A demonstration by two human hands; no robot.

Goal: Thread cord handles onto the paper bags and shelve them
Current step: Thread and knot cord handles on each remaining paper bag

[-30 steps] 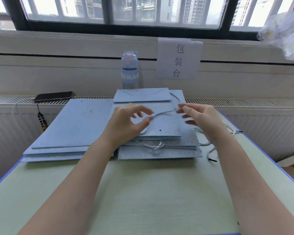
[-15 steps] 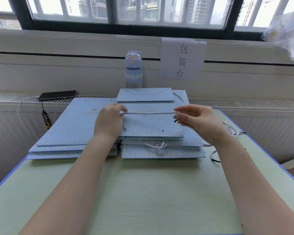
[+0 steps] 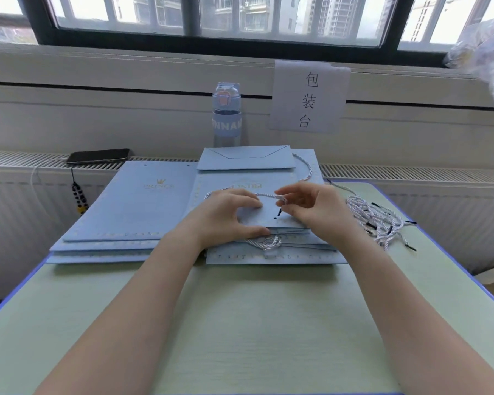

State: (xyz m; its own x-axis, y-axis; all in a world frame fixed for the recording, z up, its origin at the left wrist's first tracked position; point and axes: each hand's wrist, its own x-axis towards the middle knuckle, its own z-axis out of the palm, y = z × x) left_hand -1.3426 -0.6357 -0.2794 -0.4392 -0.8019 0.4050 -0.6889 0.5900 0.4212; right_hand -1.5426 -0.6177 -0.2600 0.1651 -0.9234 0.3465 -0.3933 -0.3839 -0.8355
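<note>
Right hand (image 3: 311, 212) on cord (image 3: 265, 195) above bag (image 3: 268, 217)

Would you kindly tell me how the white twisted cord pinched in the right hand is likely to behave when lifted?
Probably floppy: the cord arcs loosely from the pinch of the right hand, and its black tip dangles over the paper bag that the left hand holds. Likely light, since a pinch alone carries it.

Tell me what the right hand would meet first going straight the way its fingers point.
Probably the left hand, just ahead of the right hand and its pinched cord, over the top paper bag; depth is unclear.
</note>
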